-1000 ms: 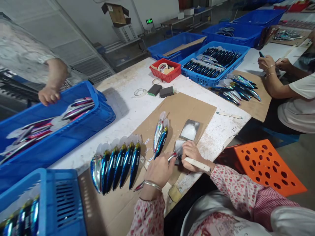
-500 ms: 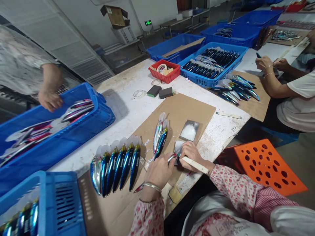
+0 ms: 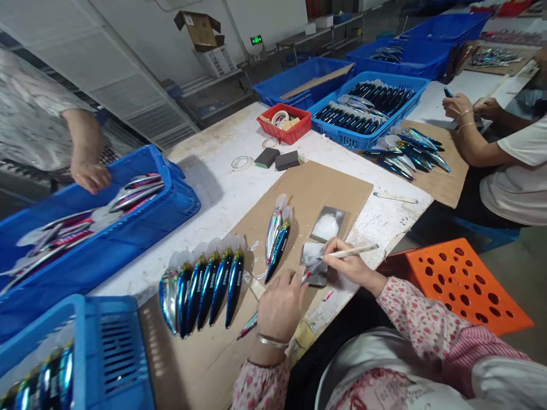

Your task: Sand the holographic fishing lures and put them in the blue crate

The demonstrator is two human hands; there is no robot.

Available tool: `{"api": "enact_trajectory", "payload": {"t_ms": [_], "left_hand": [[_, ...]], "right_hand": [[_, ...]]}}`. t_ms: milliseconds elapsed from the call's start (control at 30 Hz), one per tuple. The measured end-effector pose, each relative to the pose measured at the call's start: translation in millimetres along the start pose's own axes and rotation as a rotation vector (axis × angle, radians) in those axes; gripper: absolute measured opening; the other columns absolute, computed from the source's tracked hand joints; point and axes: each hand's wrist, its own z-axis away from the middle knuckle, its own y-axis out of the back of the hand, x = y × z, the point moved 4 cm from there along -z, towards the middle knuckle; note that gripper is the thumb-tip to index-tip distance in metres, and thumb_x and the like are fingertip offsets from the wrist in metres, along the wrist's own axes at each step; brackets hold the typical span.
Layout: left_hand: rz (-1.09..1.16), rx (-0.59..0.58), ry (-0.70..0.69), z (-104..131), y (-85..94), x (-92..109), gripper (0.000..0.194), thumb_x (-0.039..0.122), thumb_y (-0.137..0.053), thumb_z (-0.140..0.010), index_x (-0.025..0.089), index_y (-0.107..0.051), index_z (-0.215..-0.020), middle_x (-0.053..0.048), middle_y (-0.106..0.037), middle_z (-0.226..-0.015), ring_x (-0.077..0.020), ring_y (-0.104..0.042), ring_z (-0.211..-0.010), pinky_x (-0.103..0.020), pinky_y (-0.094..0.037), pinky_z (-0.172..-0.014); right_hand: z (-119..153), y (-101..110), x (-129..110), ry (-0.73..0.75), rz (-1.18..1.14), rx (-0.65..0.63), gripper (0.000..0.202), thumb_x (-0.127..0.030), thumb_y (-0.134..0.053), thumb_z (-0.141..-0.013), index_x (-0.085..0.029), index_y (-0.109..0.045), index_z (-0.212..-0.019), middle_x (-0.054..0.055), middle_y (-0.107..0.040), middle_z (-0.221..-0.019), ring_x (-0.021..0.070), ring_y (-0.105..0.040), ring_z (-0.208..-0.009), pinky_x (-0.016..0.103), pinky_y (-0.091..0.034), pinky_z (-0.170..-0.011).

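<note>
My left hand (image 3: pixel 280 304) is closed around a fishing lure (image 3: pixel 248 326), whose tail shows below the hand and whose red-tipped other end pokes out by the fingers. Most of its body is hidden. My right hand (image 3: pixel 348 265) pinches a slim white-handled tool (image 3: pixel 361 249), its thin tip over a grey block with a white top (image 3: pixel 314 250). Behind it lies a similar block (image 3: pixel 328 225) bearing white material. Two lures (image 3: pixel 277 242) rest on the cardboard (image 3: pixel 320 185) ahead of my left hand. To the left, several blue-black lures (image 3: pixel 211 290) lie in a row.
Blue crates (image 3: pixel 175 182) and a lighter basket (image 3: pixel 115 353) stand at left; a person's hand (image 3: pixel 90 176) is over the crate. Farther back are a red bin (image 3: pixel 294 134), tape (image 3: pixel 241 163) and dark blocks (image 3: pixel 287 161). Another person works at right, beyond an orange stool (image 3: pixel 465 285).
My right hand has shifted slightly up and right, and the tool's handle now points up to the right instead of down. My left hand has moved down a little with the lure.
</note>
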Motion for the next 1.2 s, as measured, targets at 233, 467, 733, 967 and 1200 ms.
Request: {"api": "enact_trajectory", "payload": {"t_ms": [233,467,733,967,1200], "left_hand": [[-0.024,0.145,-0.071,3,-13.9,-2,0.04,0.032,-0.038,-0.096,0.021,-0.052,-0.131,-0.01,-0.064,-0.121,-0.0235,-0.062,-0.101,-0.034,-0.048,-0.084],[-0.024,0.082,-0.063,-4,-13.0,-1,0.037,0.029,-0.038,-0.095,0.022,-0.053,-0.129,-0.01,-0.064,-0.119,-0.025,-0.061,-0.104,-0.036,-0.048,-0.085],[-0.082,0.104,-0.077,-4,-10.4,3,0.036,0.027,-0.045,-0.093,0.021,-0.055,-0.127,-0.009,-0.067,-0.112,-0.0245,-0.062,-0.099,-0.036,-0.05,-0.079],[-0.127,0.229,-0.102,-4,-13.1,3,0.035,0.026,-0.052,-0.09,0.02,-0.057,-0.124,-0.006,-0.069,-0.105,-0.0243,-0.064,-0.092,-0.036,-0.051,-0.074],[0.025,0.247,-0.082,2,-19.4,-1,0.035,0.027,-0.05,-0.09,0.022,-0.056,-0.125,-0.007,-0.068,-0.108,-0.0248,-0.064,-0.096,-0.037,-0.051,-0.078]], "right_hand": [[-23,-5,-15,-0.116,-0.029,-0.229,0.031,-0.045,-0.065,-0.085,-0.016,-0.061,-0.076,-0.002,-0.056,-0.066,0.0101,-0.049,-0.059,0.021,-0.037,-0.055],[-40,-19,-9,-0.045,0.314,-0.307,0.031,-0.038,-0.054,-0.092,-0.017,-0.059,-0.071,-0.003,-0.05,-0.062,0.0103,-0.045,-0.058,0.022,-0.03,-0.055],[-44,-22,-8,-0.087,0.414,-0.407,0.027,-0.036,-0.054,-0.093,-0.017,-0.06,-0.075,-0.004,-0.05,-0.062,0.0108,-0.045,-0.059,0.021,-0.029,-0.056],[-45,-27,-8,-0.145,0.521,-0.413,0.027,-0.039,-0.052,-0.095,-0.017,-0.061,-0.083,-0.001,-0.054,-0.068,0.0128,-0.048,-0.064,0.022,-0.03,-0.059],[-38,-18,-2,-0.074,0.29,-0.028,0.035,-0.046,-0.046,-0.094,-0.017,-0.055,-0.077,0.001,-0.054,-0.069,0.0143,-0.05,-0.065,0.025,-0.038,-0.062]]}}
